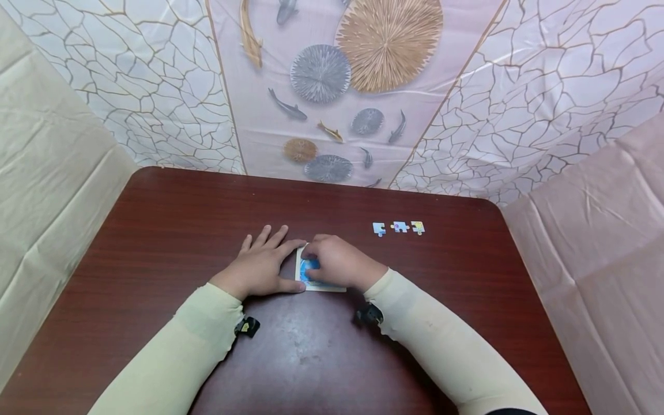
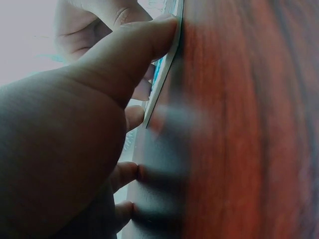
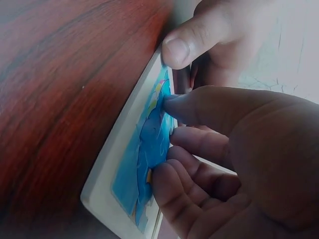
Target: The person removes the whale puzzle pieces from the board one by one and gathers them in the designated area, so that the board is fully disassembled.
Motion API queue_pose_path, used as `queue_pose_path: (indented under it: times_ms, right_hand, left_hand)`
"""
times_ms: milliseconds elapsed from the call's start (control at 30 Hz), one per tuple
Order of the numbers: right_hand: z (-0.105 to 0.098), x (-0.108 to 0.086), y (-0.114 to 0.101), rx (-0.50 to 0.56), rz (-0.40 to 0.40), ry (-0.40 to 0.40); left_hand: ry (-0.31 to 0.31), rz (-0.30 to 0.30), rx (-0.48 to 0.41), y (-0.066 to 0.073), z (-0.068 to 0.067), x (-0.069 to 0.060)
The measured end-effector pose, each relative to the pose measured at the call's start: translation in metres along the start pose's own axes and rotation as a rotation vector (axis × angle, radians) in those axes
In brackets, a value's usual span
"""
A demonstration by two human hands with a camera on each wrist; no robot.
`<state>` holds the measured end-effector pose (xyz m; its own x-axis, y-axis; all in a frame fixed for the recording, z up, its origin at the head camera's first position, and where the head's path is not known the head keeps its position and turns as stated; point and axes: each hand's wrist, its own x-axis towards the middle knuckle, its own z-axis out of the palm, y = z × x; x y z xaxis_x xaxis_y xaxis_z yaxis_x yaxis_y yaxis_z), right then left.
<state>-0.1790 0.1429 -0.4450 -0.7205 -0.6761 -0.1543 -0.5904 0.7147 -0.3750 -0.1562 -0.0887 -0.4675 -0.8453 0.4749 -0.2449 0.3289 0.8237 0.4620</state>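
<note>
Small pale-rimmed puzzle board [image 1: 328,289] lies flat on the dark red-brown table [image 1: 155,248], between the two hands. Left hand [image 1: 259,268] is spread, fingers straight and palm down, at the board's left side: thumb on the near left corner, index finger reaching the far left corner. Right hand [image 1: 342,262] bends over the board from the right, fingers curled, thumb and fingertips touching the blue picture [image 1: 311,267]; its angle hides the contact, so cannot tell whether it pinches a piece or only presses. Three loose puzzle pieces [image 1: 399,227] sit in a row, far and right of the board, well apart from it; the rightmost shows yellow. Pale sleeves cover both forearms. Patterned cloth [image 1: 321,127] hangs beyond the far table edge.
</note>
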Motion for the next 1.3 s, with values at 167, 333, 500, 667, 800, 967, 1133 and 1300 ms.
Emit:
queue_pose_path:
  times_ms: [167,333,500,667,800,967,1133,1300]
  right_hand:
    - [0.0014,-0.0001,-0.0016,-0.002,0.023,0.005]
    - [0.002,-0.0002,-0.0031,0.002,0.043,0.006]
    - [0.0011,-0.0002,-0.0036,0.009,0.062,-0.001]
    - [-0.0009,0.0013,-0.0039,0.026,0.086,-0.018]
    - [-0.002,0.0026,-0.0048,0.037,0.101,-0.026]
    - [-0.001,0.0037,-0.0061,0.058,0.094,-0.008]
    - [0.0029,0.0006,-0.0029,0.108,0.068,0.049]
    - [0.0066,-0.006,-0.001,0.141,0.042,0.099]
  left_hand:
    - [0.004,0.0,-0.004,0.0004,-0.0005,-0.0001]
    - [-0.002,0.001,-0.009,0.0007,-0.0008,-0.0003]
    - [-0.008,0.002,-0.008,0.0008,-0.0001,0.0004]
    - [-0.012,-0.004,-0.01,-0.0003,0.0013,0.0011]
    - [-0.014,-0.008,-0.004,-0.0006,0.0016,0.0018]
    - [-0.013,-0.013,0.005,-0.0015,0.0006,0.0017]
    - [-0.017,-0.015,0.01,-0.0022,0.0004,0.0016]
    - [-0.021,-0.012,0.01,-0.0015,0.0006,0.0013]
